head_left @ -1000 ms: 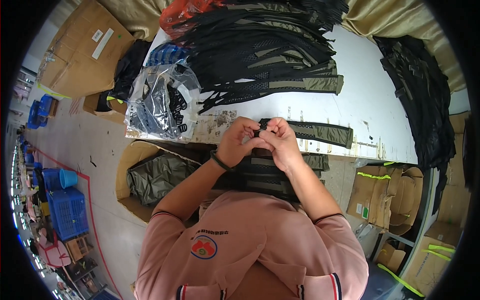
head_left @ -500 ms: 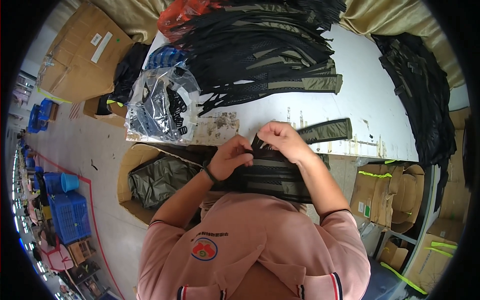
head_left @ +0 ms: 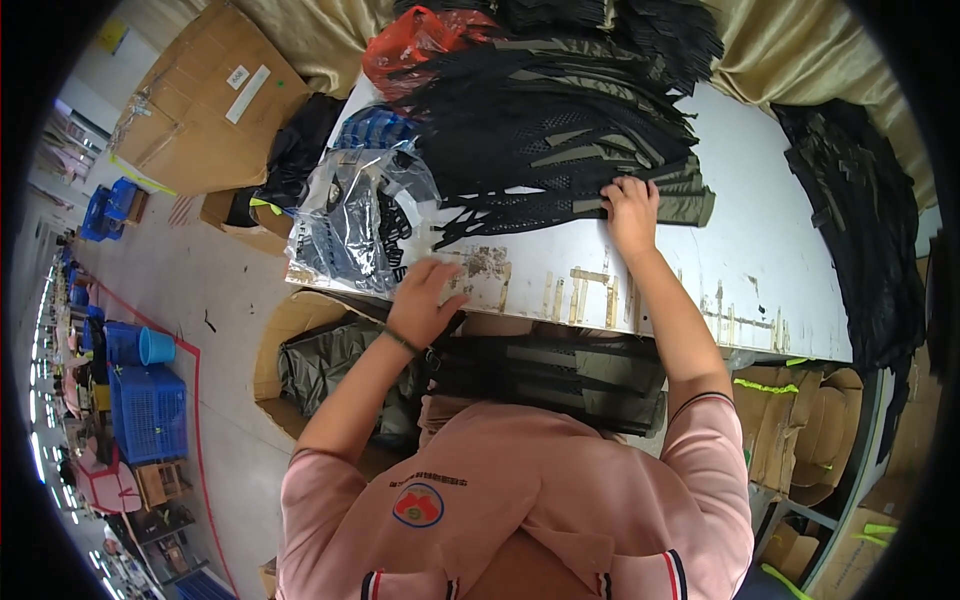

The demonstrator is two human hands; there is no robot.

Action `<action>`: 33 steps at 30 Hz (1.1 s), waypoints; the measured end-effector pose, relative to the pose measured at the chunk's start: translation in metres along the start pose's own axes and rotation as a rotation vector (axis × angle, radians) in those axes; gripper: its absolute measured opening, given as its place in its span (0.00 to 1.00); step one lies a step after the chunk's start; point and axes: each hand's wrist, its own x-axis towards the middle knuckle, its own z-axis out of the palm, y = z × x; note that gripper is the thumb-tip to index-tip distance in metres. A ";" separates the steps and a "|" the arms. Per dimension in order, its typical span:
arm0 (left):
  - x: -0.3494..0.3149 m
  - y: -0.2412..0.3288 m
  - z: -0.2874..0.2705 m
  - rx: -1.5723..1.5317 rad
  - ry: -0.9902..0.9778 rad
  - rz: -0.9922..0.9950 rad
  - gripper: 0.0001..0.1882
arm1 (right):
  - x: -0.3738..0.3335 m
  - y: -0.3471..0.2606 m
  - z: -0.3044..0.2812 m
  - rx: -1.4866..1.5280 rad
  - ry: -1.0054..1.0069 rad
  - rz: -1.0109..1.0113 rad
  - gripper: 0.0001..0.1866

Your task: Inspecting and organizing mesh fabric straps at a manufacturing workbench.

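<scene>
A large pile of black mesh fabric straps (head_left: 545, 110) with olive-green panels and thin trailing ends lies on the white table. My right hand (head_left: 632, 218) reaches over to the pile's near edge, its fingers closed on the nearest strap (head_left: 680, 208). Above the table's front edge, beside a clear plastic bag (head_left: 350, 225), my left hand (head_left: 427, 303) holds nothing, its fingers apart. More straps of the same kind (head_left: 560, 372) lie across my lap, partly under the table edge.
The white table (head_left: 740, 250) has worn tape marks along its front. A red plastic bag (head_left: 425, 45) sits by the pile. An open carton (head_left: 275, 345) with dark green fabric stands lower left; black straps (head_left: 865, 230) hang at right. Cardboard boxes (head_left: 800, 420) fill a shelf.
Both hands have parted from the strap they held together at the table edge. My right hand has moved forward to the pile; my left has moved left and opened. The view has shifted slightly.
</scene>
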 end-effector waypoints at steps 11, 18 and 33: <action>0.099 -0.010 0.047 0.074 -0.228 0.228 0.07 | -0.043 0.006 -0.101 0.647 -0.442 0.130 0.07; 0.065 0.018 0.053 -0.300 -0.358 -0.032 0.08 | -0.064 0.026 -0.076 0.581 -0.725 0.341 0.08; 0.045 0.013 0.045 -0.850 -0.326 -0.294 0.08 | -0.048 -0.124 -0.053 0.897 -0.515 -0.078 0.27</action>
